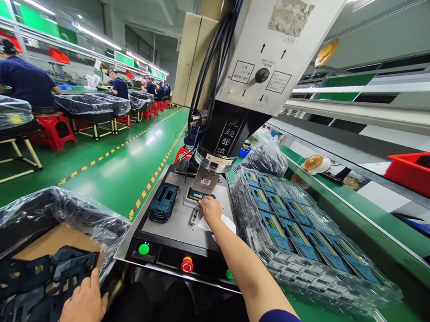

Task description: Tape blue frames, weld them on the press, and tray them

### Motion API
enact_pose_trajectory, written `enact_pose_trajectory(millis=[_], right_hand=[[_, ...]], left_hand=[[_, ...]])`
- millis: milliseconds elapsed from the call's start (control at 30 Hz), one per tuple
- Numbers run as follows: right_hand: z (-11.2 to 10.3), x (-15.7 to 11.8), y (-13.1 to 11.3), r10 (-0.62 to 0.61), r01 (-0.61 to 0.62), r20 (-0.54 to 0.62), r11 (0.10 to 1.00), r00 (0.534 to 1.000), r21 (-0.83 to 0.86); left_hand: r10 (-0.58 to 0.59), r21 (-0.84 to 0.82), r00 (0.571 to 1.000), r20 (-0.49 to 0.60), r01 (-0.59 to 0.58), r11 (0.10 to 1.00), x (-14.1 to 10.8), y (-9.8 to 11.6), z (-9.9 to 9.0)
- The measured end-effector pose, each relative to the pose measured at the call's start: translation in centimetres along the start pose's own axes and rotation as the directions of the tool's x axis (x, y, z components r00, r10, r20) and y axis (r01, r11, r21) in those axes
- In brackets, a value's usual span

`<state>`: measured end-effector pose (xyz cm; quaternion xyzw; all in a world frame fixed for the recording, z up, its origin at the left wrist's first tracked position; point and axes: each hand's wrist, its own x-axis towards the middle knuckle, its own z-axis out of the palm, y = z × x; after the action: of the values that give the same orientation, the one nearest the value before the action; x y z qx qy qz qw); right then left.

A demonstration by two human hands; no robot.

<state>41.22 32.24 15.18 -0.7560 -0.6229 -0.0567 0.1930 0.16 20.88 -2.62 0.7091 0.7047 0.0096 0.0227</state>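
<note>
Right hand (210, 210) pressing fingers (202, 203) onto blue part (197, 196) on welder base (172, 239); left hand (83, 304) resting on black frames (60, 268) in plastic bag (86, 213), both grips unclear.

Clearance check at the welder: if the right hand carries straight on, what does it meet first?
Probably the blue-and-yellow part on the welder plate. The right hand has its fingers at the part's near edge, though depth is hard to judge here.

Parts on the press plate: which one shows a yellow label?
The part beside the right hand; the dark blue part, left of it, shows no label.
</note>
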Motion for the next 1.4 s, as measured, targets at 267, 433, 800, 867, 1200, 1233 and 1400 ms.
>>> enact_pose_trajectory(millis=[267, 433, 800, 867, 1200, 1233, 1400], right_hand=[[-3.0, -2.8, -0.6, -0.177, 0.175, 0.019, 0.982, 0.984, 0.064], [-6.0, -10.1, -2.3, -0.252, 0.244, -0.005, 0.932, 0.968, 0.27], [-2.4, -23.1, -3.8, -0.081, -0.838, 0.849, 0.136, 0.522, 0.528], [-1.1, -24.0, -3.9, -0.121, -0.909, 0.902, -0.013, 0.415, 0.417], [0.1, -25.4, -3.6, -0.129, -0.908, 0.9, -0.02, 0.417, 0.418], [0.0, -25.3, -3.6, -0.138, -0.9, 0.892, -0.002, 0.431, 0.435], [-0.2, -25.1, -3.3, -0.141, -0.859, 0.86, 0.091, 0.49, 0.504]], left_hand=[[0.008, -0.001, 0.999, -0.032, -0.008, 1.0, -0.2, 0.1, -0.2], [-0.044, -0.149, 0.997, 0.06, 0.052, 0.987, 0.4, -0.4, -1.2], [0.229, -0.966, 0.942, 0.245, 0.219, 0.136, -4.7, 9.9, -11.7], [0.309, -0.942, 0.891, 0.331, 0.293, 0.164, -5.2, 11.3, -12.1], [0.368, -0.841, 0.762, 0.533, 0.428, 0.332, -6.4, 11.2, -11.5], [0.362, -0.84, 0.763, 0.536, 0.436, 0.324, -6.5, 11.3, -11.6], [0.343, -0.828, 0.756, 0.558, 0.48, 0.289, -6.7, 11.3, -11.3]])
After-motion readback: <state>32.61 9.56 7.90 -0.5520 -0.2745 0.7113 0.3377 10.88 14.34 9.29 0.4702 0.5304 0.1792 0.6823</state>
